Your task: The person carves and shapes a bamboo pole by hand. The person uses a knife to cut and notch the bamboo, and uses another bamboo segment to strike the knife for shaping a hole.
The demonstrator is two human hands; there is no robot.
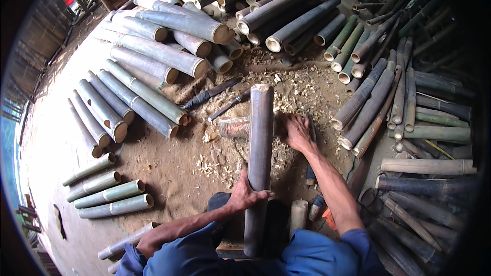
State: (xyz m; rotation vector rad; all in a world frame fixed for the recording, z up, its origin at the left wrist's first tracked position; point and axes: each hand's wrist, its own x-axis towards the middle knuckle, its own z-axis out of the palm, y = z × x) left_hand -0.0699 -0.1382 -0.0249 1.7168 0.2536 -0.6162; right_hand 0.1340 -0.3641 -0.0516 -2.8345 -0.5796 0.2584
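Observation:
Between my legs a dark grey-brown bamboo tube [260,143] stands steeply, its pale cut end at the top. My left hand [246,194] is closed round its lower part, thumb across the front. Beyond the tube lies a reddish, rough-surfaced wooden block [235,127], its middle hidden by the tube. My right hand [296,132] is at the block's right end, fingers curled; what they grip is hidden. Just right of that hand is a narrow dark tool [311,166]. Left of the tube lie a thin tool with a dark handle [229,106] and a large knife with a wrapped handle [212,93].
Pale wood chips [302,89] litter the brown sacking [163,166] around the block. Cut bamboo tubes lie in rows at left [115,194], piled at the back [179,20] and stacked at right [434,133]. Near my right knee are a short bamboo piece [298,214] and an orange object [329,220].

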